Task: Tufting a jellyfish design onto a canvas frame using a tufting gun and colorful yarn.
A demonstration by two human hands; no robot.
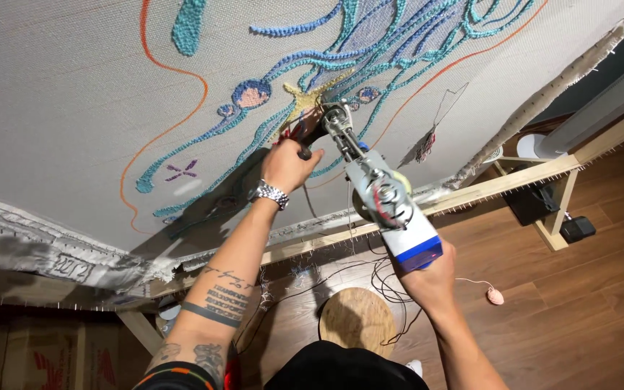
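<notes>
**Two hands steady a tufting gun against a stretched canvas**

A person's right hand (427, 278), nearest the camera, closes around the rear grip of a tufting gun (388, 206), fingers wrapped tight about its white body with a blue band. The tool angles up and away from the wrist, its exposed gears and wheel in plain sight, its narrow nose pressed to the cloth. Farther up, the left hand (288, 166) clamps on the gun's front handle, knuckles toward the camera, just beside the nose. A metal wristwatch (271, 193) sits on that wrist, and dark tattoos (223, 297) mark the forearm below it.

Beneath the arms, a round wooden stool (357, 318) stands on the dark plank floor (579, 310), with black cables (380, 278) looping beside it. A small pink object (495, 295) lies on the boards at the end of a thin cord.

Beyond the hands, the pale backing cloth (59, 94) fills the view, stretched over a wooden frame (500, 184) whose rail is studded with small nails. Blue and teal yarn lines (399, 43) curl across the fabric, joined by a yellow star shape (306, 101) where the nose meets the cloth, a thin orange outline (182, 108) and a small purple cross (180, 171). A black box (578, 229) rests near the frame's foot at far right.
</notes>
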